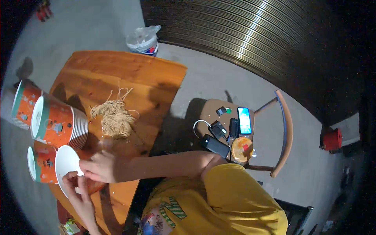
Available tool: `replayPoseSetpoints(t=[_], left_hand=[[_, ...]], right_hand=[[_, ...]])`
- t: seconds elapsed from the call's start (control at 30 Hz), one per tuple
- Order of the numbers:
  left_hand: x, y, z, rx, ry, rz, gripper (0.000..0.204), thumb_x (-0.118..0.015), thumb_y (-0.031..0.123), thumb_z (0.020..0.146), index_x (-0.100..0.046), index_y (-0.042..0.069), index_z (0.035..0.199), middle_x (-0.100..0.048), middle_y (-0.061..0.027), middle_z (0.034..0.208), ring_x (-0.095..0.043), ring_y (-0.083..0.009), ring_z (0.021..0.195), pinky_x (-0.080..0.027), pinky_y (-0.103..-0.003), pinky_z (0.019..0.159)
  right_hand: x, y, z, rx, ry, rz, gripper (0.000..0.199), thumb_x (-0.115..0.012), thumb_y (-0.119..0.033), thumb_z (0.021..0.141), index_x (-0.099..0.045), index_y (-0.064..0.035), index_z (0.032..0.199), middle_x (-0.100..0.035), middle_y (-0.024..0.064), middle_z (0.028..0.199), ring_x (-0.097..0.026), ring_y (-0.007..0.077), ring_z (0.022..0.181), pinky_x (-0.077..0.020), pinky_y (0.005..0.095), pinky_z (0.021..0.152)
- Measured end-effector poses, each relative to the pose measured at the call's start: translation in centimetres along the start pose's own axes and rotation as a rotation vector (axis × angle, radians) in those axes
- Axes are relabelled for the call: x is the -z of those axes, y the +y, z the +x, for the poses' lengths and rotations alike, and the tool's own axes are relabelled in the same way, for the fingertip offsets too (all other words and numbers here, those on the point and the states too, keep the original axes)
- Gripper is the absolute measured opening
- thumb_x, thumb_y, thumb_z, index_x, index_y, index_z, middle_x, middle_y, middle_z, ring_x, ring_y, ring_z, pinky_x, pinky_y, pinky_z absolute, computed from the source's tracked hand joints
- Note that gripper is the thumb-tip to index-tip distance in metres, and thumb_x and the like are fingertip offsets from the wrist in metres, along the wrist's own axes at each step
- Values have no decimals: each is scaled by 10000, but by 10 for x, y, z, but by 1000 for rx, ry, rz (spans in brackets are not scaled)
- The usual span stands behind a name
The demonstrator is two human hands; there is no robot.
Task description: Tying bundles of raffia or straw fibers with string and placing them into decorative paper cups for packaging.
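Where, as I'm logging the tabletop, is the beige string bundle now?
In the head view, the beige string bundle lies left of centre on the wooden table, right of the orange paper tubs and up-picture from the right hand.

No words or numbers could be made out for certain. The paper tubs (56,127) had small dark and pale prints on their orange sides, too small to tell. Green-and-white striped shapes (176,207), like large letters, ran across the yellow shirt (243,199) beside a picture print. The lit phone (244,120) showed only a blurred blue screen. The marks on the blue-and-red label (150,50) of the floor bucket (141,47) were blurred too.
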State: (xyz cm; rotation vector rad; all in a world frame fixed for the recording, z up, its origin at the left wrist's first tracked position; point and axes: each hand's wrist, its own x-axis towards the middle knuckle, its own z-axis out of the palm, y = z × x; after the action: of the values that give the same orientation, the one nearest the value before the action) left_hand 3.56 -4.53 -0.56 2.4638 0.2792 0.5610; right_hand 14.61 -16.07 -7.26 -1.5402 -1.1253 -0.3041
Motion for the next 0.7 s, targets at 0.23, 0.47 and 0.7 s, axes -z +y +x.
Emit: replayPoseSetpoints(t=[0.23, 0.47, 0.7], left_hand=[[11, 8, -7, -218, -129, 269, 151, -644, 99, 794, -577, 28, 908, -548, -146, 800, -543, -338, 756, -434, -421, 667], [38, -16, -32, -265, -63, 325, 283, -662, 94, 763, -612, 67, 1040, -540, -67, 842, -533, -251, 844, -413, -365, 790], [42, -24, -30, -299, -26, 164, 218, -618, 145, 827, -604, 54, 1026, -566, -94, 881, -544, -268, 878, -420, -358, 796]], right_hand=[[85, -17, 47, 85, -553, -119, 136, -601, -153, 836, -599, -78, 949, -612, 77, 875, -614, 261, 804, -501, 348, 722], [39, -9, 61, 188, -396, -49, 36, -637, -41, 780, -618, -51, 809, -571, 98, 752, -593, 254, 727, -468, 345, 631], [-2, -11, 65, 268, -317, 127, 105, -610, -9, 809, -604, -62, 900, -615, 108, 767, -608, 260, 666, -480, 337, 587]])
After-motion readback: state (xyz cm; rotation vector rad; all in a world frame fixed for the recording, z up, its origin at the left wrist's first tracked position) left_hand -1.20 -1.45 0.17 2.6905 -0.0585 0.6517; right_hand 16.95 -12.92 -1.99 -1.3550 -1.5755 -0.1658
